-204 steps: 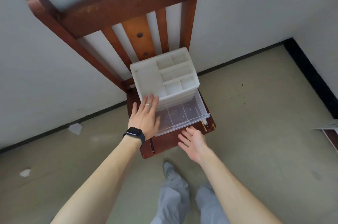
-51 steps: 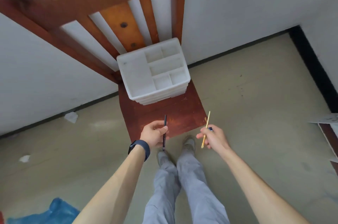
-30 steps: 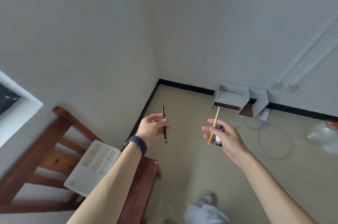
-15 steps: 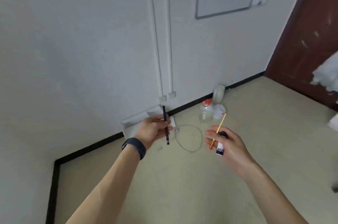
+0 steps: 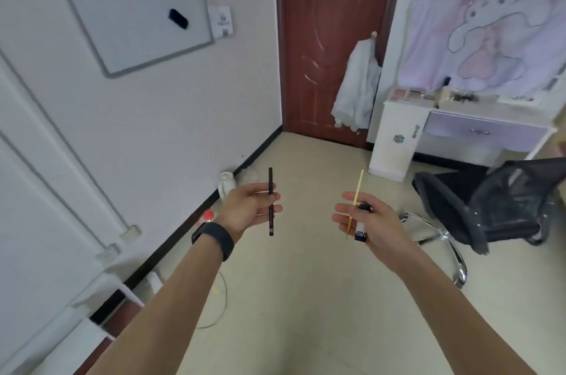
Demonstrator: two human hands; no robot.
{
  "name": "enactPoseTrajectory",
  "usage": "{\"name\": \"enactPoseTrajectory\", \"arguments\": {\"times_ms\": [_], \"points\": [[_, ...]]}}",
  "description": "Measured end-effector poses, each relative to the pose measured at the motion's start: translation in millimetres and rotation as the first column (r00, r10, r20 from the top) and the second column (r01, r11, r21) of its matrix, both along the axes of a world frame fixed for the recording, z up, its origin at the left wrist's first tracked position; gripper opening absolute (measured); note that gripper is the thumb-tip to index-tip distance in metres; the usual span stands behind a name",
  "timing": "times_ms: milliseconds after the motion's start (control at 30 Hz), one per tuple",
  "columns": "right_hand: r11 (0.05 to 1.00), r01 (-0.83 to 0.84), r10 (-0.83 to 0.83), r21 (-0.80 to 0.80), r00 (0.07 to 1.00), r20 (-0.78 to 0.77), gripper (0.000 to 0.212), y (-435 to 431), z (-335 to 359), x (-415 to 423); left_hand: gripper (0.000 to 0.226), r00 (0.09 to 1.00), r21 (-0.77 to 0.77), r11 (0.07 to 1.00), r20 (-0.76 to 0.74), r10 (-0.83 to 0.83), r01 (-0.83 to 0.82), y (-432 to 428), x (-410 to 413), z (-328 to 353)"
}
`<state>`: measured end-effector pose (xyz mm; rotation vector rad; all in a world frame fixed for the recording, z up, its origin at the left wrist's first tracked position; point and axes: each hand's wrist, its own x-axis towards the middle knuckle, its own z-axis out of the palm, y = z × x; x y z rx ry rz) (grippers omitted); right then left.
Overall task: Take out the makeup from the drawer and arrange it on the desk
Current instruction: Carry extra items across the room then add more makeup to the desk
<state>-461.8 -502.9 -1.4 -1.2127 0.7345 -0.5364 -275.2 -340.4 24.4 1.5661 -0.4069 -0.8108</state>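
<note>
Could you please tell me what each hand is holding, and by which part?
The left hand grips a dark pencil around its middle. The right hand holds a thin yellow stick by its lower half, plus a small tube by its body.

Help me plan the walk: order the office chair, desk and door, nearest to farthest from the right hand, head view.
1. office chair, just right of the right hand.
2. desk, beyond the chair, far right.
3. door, farthest, back wall.
</note>
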Motion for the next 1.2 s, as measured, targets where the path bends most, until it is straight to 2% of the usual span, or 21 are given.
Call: {"name": "enactPoseTrajectory", "arguments": {"times_ms": [267, 500, 700, 867, 1200], "points": [[0.971, 0.228, -0.23, -0.07, 0.973, -0.026, 0.029, -134, 1, 35, 0.023, 0.972, -0.051, 0.971, -0.007, -0.235, 0.235, -177, 70, -1], [0.918, 0.395, -0.396, -0.046, 0.918, -0.019, 0.03, -237, 6, 71, 0.022, 0.926, -0.046, 0.926, -0.021, -0.377, 0.375, -317, 147, 12], [0.869, 0.494, -0.494, -0.018, 0.868, -0.047, 0.026, -321, 1, 82, 0.024, 0.882, -0.021, 0.884, -0.047, -0.468, 0.468, -443, 173, 10], [0.828, 0.561, -0.559, 0.025, 0.828, -0.044, 0.025, -411, -21, 92, 0.018, 0.855, -0.006, 0.857, -0.066, -0.515, 0.516, -556, 176, -11], [0.79, 0.576, -0.578, 0.207, 0.814, -0.06, 0.022, -625, -67, 127, 0.023, 0.864, 0.006, 0.883, -0.211, -0.457, 0.469, -760, 186, -56]]}}
